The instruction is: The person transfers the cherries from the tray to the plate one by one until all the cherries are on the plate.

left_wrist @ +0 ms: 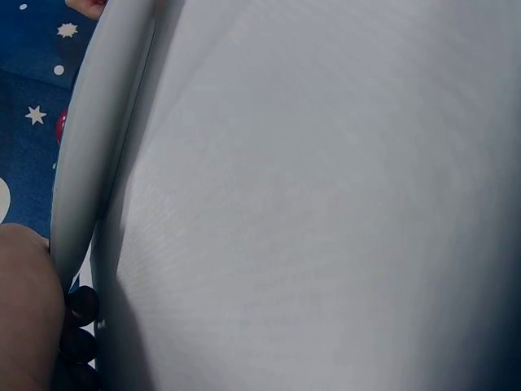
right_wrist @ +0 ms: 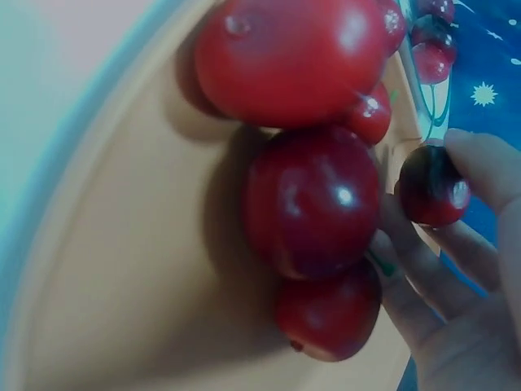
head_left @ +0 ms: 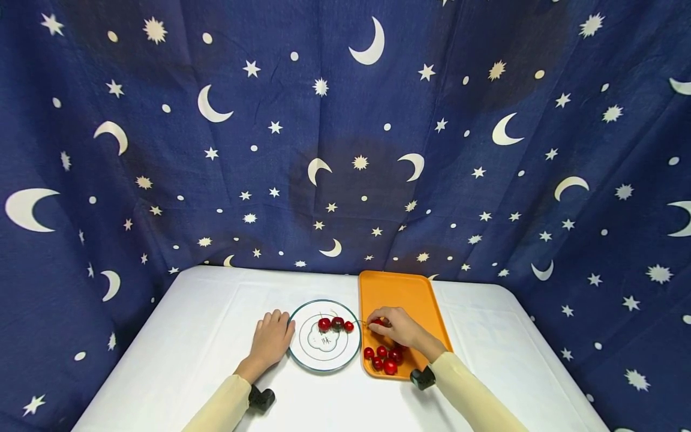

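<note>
While plated, three cherries [head_left: 336, 324].

Plate [left_wrist: 85, 163] rim edge-on, hand [left_wrist: 24, 318] touching, white tablecloth [left_wrist: 326, 204].

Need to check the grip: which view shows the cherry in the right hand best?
Right wrist view: the held cherry is large, pinched by the right hand. Head view shows a red speck under the fingers; left wrist view doesn't show it.

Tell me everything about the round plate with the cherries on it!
The plate is round and white with a thin dark green rim and a cloud-like drawing in its middle. It looks ceramic and lies flat on the white table, just left of the orange tray. Three cherries sit on its far half. The left hand rests against its left edge.
</note>
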The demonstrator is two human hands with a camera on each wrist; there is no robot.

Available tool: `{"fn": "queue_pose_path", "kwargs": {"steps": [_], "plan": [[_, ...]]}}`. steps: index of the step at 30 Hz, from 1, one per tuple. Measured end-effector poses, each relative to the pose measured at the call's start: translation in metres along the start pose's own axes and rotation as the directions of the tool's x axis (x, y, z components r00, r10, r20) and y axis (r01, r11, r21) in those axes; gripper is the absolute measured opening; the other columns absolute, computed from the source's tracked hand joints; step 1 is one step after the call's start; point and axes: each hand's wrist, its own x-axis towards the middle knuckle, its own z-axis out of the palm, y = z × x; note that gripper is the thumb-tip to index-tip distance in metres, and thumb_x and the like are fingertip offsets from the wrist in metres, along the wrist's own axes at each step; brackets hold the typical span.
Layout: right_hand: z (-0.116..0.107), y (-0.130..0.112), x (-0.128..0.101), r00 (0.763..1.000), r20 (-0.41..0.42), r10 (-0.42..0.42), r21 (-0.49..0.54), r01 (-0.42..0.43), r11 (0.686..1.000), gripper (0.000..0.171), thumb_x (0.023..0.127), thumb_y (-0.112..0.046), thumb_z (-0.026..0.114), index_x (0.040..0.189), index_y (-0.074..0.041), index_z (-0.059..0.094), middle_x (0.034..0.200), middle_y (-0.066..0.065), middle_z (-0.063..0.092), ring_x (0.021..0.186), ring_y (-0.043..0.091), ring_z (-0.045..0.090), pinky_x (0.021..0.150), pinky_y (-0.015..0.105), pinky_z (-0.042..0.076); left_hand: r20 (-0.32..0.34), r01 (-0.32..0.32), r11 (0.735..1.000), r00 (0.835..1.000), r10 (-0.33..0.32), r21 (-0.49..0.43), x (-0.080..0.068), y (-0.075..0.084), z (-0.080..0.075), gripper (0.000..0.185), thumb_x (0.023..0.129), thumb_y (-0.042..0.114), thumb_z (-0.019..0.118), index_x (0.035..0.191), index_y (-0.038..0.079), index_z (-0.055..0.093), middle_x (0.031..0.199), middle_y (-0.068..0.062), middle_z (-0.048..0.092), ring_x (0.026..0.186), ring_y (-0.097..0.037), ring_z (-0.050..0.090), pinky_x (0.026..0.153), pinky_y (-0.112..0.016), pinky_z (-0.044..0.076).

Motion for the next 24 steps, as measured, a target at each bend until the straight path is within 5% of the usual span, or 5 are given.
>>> {"fn": "queue_pose_path", "kwargs": {"steps": [10,16,24], "plan": [[0.003,-0.009,0.005,0.987,-0.106,0.118,0.117,-0.105,0.988,0.024,0.097,-0.023,0.071,0.118,-0.010,0.068,0.113,0.003,0.071,0.091,0.012,0.064,0.086,0.030,0.058,0.040,0.012,1.000,0.999,-0.013,0.023,0.001,0.001,-0.004,0.024,0.106,0.027,0.050,0.095,0.007,0.058,0.085,-0.006,0.045,0.079,-0.020,0.033,0.071,-0.033,0.026],[0.005,-0.018,0.011,0.984,-0.175,0.038,0.102,-0.021,0.995,0.024,0.095,-0.018,0.074,0.116,-0.008,0.069,0.113,0.007,0.067,0.096,0.021,0.068,0.089,0.037,0.060,0.019,0.007,1.000,1.000,-0.008,0.021,0.001,0.001,-0.002,0.024,0.105,0.027,0.051,0.094,0.007,0.057,0.084,-0.006,0.044,0.078,-0.021,0.033,0.071,-0.034,0.026],[0.008,-0.027,0.019,0.989,-0.143,0.040,0.118,-0.023,0.993,0.024,0.095,-0.017,0.074,0.118,-0.010,0.068,0.116,0.006,0.067,0.099,0.020,0.068,0.089,0.037,0.060,0.020,0.005,1.000,1.000,-0.005,0.020,0.001,0.001,-0.003,0.024,0.105,0.026,0.050,0.093,0.007,0.056,0.084,-0.006,0.043,0.078,-0.020,0.032,0.071,-0.034,0.026]]}}
